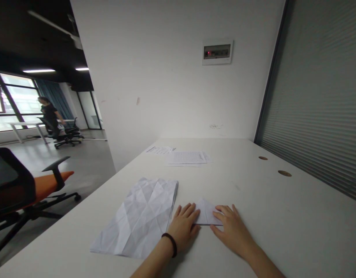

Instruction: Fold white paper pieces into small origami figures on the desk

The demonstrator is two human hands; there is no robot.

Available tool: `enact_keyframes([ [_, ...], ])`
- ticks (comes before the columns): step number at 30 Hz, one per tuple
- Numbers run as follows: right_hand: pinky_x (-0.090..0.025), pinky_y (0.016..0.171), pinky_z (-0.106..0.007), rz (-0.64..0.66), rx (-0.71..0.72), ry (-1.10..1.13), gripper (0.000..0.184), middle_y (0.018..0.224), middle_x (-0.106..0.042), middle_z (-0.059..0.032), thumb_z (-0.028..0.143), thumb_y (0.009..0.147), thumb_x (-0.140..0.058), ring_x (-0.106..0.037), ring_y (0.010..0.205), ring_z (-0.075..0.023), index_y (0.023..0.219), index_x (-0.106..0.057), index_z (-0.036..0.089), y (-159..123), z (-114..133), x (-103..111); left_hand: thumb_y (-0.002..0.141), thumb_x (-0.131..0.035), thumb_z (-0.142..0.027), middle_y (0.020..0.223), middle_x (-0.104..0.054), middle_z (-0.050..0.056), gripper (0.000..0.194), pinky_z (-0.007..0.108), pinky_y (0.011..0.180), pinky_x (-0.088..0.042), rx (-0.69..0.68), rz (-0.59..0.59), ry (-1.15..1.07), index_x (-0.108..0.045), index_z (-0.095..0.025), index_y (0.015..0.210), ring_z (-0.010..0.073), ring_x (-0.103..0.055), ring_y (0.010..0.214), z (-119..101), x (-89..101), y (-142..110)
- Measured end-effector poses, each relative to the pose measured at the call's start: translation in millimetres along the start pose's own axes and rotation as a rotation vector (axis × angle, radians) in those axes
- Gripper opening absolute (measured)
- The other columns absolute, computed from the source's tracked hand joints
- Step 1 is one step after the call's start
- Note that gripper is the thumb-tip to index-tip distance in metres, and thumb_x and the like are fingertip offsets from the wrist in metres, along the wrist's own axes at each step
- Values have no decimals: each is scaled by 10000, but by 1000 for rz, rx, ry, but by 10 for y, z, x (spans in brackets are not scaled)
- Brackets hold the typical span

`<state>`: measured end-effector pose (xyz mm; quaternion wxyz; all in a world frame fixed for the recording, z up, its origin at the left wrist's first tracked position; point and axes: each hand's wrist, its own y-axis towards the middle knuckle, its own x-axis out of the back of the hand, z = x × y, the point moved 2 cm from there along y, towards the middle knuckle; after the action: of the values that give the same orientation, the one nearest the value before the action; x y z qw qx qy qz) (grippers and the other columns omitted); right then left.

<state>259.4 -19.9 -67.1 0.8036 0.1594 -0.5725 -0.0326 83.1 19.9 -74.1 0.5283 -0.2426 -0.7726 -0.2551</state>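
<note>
A small folded piece of white paper (205, 214) lies on the white table, its top coming to a point and its lower edge straight. My left hand (185, 224), with a dark band at the wrist, rests on the paper's left side, fingers stretched out. On the other side, my right hand (228, 227) touches the paper's right part with its fingers spread and its thumb by the lower edge. Left of my hands sits a stack of creased white paper sheets (143, 216), close to my left hand. The hands cover both side corners of the folded paper.
Printed sheets (188, 157) lie farther back on the table (282, 231). Two round holes, including a cable hole (284, 173), are at the right. An office chair (47, 181) stands left of the table. A person (49, 112) is in the far background.
</note>
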Motion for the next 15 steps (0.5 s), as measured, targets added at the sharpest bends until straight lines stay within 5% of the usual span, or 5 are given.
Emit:
enact_keyframes([
  [2, -103, 1007, -532, -8, -5, -39, 304, 1080, -572, -94, 339, 711, -553, -460, 1058, -257, 975, -608, 198, 8, 33, -19, 781, -473, -261, 1337, -359, 63, 455, 483, 1007, -163, 2, -14, 0, -411, -241, 1232, 251, -275, 1233, -1, 3, 6],
  [9, -183, 985, -499, -65, 44, -46, 334, 958, -584, -52, 407, 748, -511, -506, 960, -227, 1033, -546, 236, -15, 132, 30, 811, -437, -247, 1005, -623, 41, 238, 335, 832, -383, 8, -103, -52, -608, -233, 976, 208, -544, 930, -49, 140, 41],
  [12, -306, 921, -424, -77, 39, -67, 284, 911, -593, -56, 352, 751, -514, -521, 913, -222, 1003, -573, 236, -6, 150, 66, 819, -443, -236, 870, -653, 38, 208, 333, 778, -394, -31, -148, -43, -633, -233, 902, 203, -568, 823, -102, 223, 35],
  [15, -412, 773, -325, -58, -18, -75, 224, 854, -615, -52, 179, 734, -479, -548, 856, -209, 899, -620, 236, 27, 99, 65, 787, -495, -203, 989, -616, 37, 243, 370, 855, -359, -76, -330, -68, -588, -254, 1006, 220, -527, 932, -140, 310, 18],
])
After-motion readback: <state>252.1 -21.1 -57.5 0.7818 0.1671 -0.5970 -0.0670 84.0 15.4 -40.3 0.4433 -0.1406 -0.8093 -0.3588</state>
